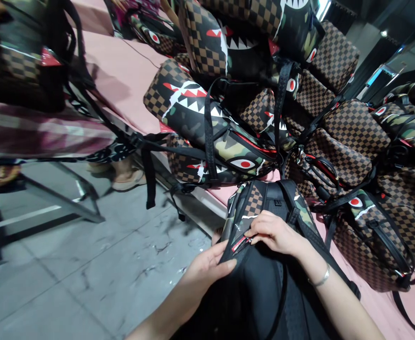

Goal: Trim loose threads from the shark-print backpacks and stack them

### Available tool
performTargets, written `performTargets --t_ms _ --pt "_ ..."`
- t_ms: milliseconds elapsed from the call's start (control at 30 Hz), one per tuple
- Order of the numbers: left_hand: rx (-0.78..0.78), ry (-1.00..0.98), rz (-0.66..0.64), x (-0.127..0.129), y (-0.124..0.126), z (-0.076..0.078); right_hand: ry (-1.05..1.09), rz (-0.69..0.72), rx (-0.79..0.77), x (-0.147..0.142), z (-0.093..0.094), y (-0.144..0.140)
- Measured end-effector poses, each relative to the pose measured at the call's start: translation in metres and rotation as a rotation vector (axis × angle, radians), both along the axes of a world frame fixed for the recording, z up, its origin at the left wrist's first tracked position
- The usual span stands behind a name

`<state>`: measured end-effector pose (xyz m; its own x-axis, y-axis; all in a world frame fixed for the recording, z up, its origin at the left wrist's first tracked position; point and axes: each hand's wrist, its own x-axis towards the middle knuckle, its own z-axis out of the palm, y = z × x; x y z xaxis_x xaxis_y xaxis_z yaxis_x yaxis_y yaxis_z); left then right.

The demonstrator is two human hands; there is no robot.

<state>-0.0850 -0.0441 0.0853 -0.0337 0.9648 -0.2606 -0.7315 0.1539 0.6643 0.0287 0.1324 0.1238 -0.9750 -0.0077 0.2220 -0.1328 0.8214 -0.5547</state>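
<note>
A black backpack (250, 293) with camouflage and brown-checked panels lies in front of me, its padded back and straps facing up. On its left side is a short pocket zipper (240, 244) with a red edge. My left hand (211, 262) grips the bag's side just below that zipper, thumb on top and fingers along the edge. My right hand (273, 233) pinches at the zipper's upper end; the small part between its fingertips is mostly hidden. A silver bracelet (321, 276) circles the right wrist.
Many similar backpacks (193, 106) are heaped on a pink-covered table (118, 61) ahead and to the right, straps dangling over its edge. At left, a person in a checked garment (44, 130) sits beside another backpack (23, 56). A metal stand (62, 198) rests on the grey tiled floor (69, 274).
</note>
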Motion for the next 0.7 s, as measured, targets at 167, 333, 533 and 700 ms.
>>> performTargets --t_ms 167,333,533,700 --pt "-0.056 0.212 0.079 0.002 0.003 -0.010 0.130 -0.255 -0.296 0.007 -0.013 -0.009" --pt "-0.116 0.673 0.330 0.006 0.007 -0.025 0.174 -0.866 -0.887 0.015 -0.038 -0.022" --pt "0.036 1.209 0.336 0.005 0.020 -0.020 -0.123 -0.883 -1.180 0.012 -0.047 -0.046" --pt "0.070 1.394 0.364 0.004 0.032 -0.016 -0.089 -0.921 -1.174 0.005 -0.040 -0.054"
